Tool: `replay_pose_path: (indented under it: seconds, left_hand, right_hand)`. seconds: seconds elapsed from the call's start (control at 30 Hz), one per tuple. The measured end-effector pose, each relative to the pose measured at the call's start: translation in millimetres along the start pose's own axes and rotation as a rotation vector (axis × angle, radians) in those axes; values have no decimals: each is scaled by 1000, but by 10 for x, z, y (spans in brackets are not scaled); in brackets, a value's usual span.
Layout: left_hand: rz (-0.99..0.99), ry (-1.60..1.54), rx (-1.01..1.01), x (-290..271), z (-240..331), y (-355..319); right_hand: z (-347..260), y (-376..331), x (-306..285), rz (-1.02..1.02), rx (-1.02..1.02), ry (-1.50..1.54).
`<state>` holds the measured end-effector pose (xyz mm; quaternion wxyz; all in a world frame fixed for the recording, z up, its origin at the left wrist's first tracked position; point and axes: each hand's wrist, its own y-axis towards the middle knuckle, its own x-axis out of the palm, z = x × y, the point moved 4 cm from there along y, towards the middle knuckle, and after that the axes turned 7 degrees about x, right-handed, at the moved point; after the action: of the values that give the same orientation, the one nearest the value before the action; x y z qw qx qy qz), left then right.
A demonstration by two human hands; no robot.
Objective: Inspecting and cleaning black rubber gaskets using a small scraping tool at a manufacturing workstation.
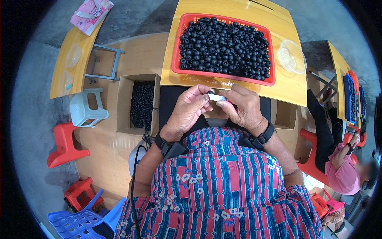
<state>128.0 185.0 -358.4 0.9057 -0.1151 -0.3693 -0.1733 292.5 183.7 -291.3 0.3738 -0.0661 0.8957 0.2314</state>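
My left hand (188, 110) and my right hand (243, 108) meet just below the table's near edge. Together they pinch a small white flat strip (217, 97) between their fingertips. A small black round piece (209, 93) sits at the strip's left end, against my left fingers. Right in front of my hands stands a red plastic basket (180, 44) heaped with several small black round pieces (225, 46). It rests on a yellow wooden table (286, 85). Black bands wrap both wrists.
A clear plastic bowl (292, 56) sits right of the basket. An open cardboard box (123, 103) of black pieces stands on the floor at left, near a grey stool (85, 106) and red stools (63, 145). Another person in pink (342, 171) sits at right.
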Motion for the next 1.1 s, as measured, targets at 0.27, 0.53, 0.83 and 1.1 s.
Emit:
replay_pose_path:
  seconds: [0.27, 0.53, 0.83, 1.1]
  left_hand:
    - [-22, -6, 14, 129, 25, 102]
    - [13, 38, -81, 327, 105, 113]
    - [-102, -83, -157, 321, 225, 101]
    - [-53, -28, -211, 287, 251, 76]
  right_hand:
    - [-10, 78, -171, 23, -21, -3]
    - [174, 161, -363, 91, 113, -26]
    - [380, 647, -679, 157, 283, -229]
    - [488, 864, -626, -207, 227, -351]
